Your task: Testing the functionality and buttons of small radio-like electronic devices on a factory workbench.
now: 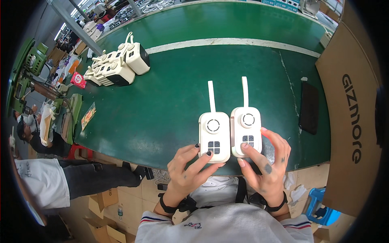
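Note:
Two cream box-shaped devices lie side by side near the front edge of the green table, straps pointing away from me. The left cream device (213, 139) has a flat round grille and four dark buttons. On the right cream device (250, 129) a round knob stands up above similar buttons. My left hand (188, 168) is around the lower end of the left device, one fingertip at its buttons and another at its left side. My right hand (267, 166) is at the right device, with a finger on the buttons, another at its right side and the thumb by its lower edge.
Several similar cream devices (117, 67) stand grouped at the far left. A dark phone-like slab (308, 107) lies on the right of the table (170, 109), beside a large cardboard box (344, 117). A blue stool (320, 206) is at lower right; another person (93, 178) is at left.

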`<control>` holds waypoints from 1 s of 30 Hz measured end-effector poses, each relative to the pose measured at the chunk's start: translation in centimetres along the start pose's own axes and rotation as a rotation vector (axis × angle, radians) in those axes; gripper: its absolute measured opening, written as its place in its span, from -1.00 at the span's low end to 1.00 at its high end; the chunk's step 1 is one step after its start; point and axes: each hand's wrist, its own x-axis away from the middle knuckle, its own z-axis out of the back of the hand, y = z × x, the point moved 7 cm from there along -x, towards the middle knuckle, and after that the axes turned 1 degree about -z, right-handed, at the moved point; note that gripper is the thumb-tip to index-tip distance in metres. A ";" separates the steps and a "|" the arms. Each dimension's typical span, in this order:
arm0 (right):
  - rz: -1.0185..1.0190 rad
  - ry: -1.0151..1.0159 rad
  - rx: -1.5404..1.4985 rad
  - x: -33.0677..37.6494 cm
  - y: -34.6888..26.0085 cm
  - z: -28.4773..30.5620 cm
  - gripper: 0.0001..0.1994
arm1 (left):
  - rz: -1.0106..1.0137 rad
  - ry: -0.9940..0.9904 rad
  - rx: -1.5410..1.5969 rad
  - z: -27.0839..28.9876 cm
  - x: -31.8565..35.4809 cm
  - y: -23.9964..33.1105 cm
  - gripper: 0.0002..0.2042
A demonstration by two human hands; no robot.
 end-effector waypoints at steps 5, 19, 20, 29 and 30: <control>-0.006 0.009 -0.013 0.0 0.1 -0.1 -0.59 | 0.003 0.000 0.001 0.0 -0.1 0.1 -0.39; -0.023 0.028 -0.024 0.2 0.1 -0.2 -0.60 | 0.010 0.004 0.001 0.0 0.0 0.1 -0.40; -0.023 0.030 -0.027 0.2 0.1 -0.3 -0.61 | 0.009 0.004 0.002 -0.1 0.0 0.1 -0.40; -0.028 0.026 -0.034 0.2 0.1 -0.3 -0.60 | 0.021 0.001 0.016 -0.1 0.0 0.1 -0.40; -0.032 0.024 -0.037 0.2 0.1 -0.3 -0.60 | 0.020 0.001 0.013 0.0 -0.1 0.1 -0.40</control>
